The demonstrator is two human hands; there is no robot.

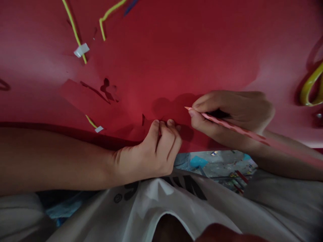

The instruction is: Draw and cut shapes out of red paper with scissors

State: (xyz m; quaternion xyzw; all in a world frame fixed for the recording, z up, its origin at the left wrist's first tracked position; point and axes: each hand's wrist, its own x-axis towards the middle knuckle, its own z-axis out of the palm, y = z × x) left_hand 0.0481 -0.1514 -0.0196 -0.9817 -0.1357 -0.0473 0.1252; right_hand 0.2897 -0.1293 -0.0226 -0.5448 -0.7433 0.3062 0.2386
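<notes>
My right hand (234,111) grips a pink pencil (239,130) with darker patches along its shaft. Its sharpened tip points left, just over the red surface (176,50); whether it touches I cannot tell. Beside it, near the surface's front edge, my left hand (157,151) rests with its fingers curled and pressed together. What lies under those fingertips, if anything, is hidden. Red paper with faint edges seems to lie on the equally red table. Small dark red scraps (106,89) are left of my hands.
Yellow strips (73,25) lie at upper left, one with a whitish piece of tape (82,50). A shorter yellow strip (91,121) ends in another pale piece (99,129). Yellow scissor handles (309,89) are at the right edge. Below, litter covers the floor (214,164).
</notes>
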